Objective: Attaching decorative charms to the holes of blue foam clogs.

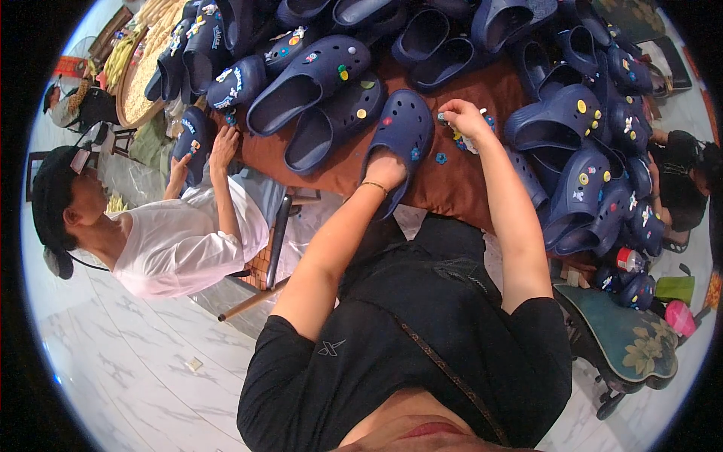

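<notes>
My left hand is pushed into the opening of a navy foam clog and holds it up; its fingers are hidden inside. A red charm and a blue flower charm sit on the clog's holed top. Just right of the toe, my right hand is closed in a pinch on a tiny pale-blue piece, apparently a shoe charm. Beneath that hand lies a small pile of colourful charms, partly covered by it. A loose blue flower charm rests on the brown cloth nearby.
Many navy clogs with charms are heaped at the back and along the right. At left, a co-worker in a white shirt handles another clog. A dark green floral seat stands at lower right, a bottle behind it.
</notes>
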A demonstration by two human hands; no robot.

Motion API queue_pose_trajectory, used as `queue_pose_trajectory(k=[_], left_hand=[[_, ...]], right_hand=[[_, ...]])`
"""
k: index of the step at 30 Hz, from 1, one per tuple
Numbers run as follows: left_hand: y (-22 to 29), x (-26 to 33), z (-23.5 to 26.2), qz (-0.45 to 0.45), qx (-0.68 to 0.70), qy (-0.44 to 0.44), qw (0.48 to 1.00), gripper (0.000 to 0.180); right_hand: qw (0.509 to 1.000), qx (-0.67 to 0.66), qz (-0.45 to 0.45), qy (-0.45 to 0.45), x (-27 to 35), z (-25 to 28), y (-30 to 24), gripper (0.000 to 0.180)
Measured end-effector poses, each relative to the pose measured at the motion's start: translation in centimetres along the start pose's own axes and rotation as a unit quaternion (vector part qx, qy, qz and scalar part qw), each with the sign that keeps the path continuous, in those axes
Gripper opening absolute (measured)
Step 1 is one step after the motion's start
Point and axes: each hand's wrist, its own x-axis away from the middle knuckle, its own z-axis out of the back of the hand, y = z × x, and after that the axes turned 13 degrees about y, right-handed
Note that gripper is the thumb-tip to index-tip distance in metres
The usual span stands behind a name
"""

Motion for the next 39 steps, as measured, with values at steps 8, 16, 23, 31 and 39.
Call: queue_pose_trajectory(k=[8,16,23,31,39], left_hand=[[-0.1,-0.4,-0.6,-0.02,-0.016,-0.011,1.0,0.036],[0.0,-0.1,-0.2,-0.003,-0.012,-0.022,1.0,0.036],[0.1,-0.2,-0.4,0.006,-0.01,-0.029,1.0,0.036],[-0.2,-0.6,-1.3,0.021,-0.01,0.027,0.999,0.035],[-0.9,-0.4,-2.0,-0.013,-0.025,-0.001,1.0,0.036]], right_hand=[[0.999,-0.04,0.019,-0.016,0.0,-2.8,-0.3,0.014],[0.994,0.08,0.065,-0.024,-0.8,-3.3,-0.6,0.015],[0.949,0.301,0.075,-0.061,-0.7,-3.3,-4.9,0.022],[0.921,0.389,0.026,0.025,-0.1,-5.0,-4.9,0.03],[0.887,0.431,0.055,0.154,-1.6,0.1,-1.0,0.029]])
